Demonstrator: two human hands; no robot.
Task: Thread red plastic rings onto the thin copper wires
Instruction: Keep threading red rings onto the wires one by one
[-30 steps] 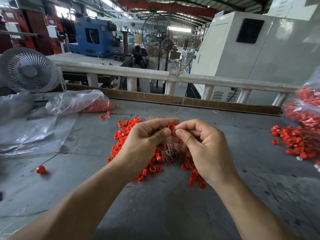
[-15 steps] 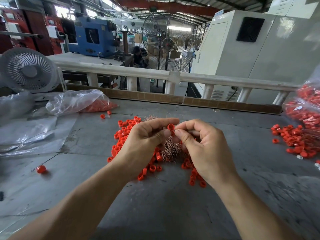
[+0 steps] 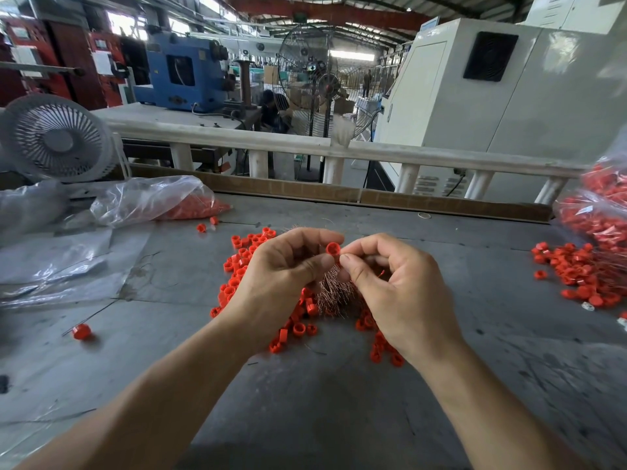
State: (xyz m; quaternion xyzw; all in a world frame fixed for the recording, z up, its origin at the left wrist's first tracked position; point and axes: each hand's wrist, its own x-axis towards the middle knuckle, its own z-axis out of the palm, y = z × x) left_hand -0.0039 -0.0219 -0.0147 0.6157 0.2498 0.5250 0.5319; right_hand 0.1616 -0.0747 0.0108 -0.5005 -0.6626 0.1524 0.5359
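Note:
Above the middle of the grey table, my left hand [image 3: 288, 266] pinches a red plastic ring [image 3: 333, 248] between thumb and forefinger. My right hand [image 3: 393, 283] meets it from the right, thumb and forefinger pinching a thin copper wire at the ring; the wire itself is too fine to see clearly. Below both hands lies a bundle of copper wires [image 3: 334, 290], partly hidden. A pile of loose red rings [image 3: 244, 262] spreads around and under the bundle.
A second heap of red rings [image 3: 583, 276] and a full clear bag [image 3: 597, 212] sit at the right edge. Another bag of rings [image 3: 159, 201] and plastic sheets lie at left. One ring on a wire [image 3: 81, 331] lies front left. A white fan [image 3: 57, 140] stands behind.
Both hands stay pinched together at the ring. My right fingers have shifted slightly at the ring; nothing else on the table has moved.

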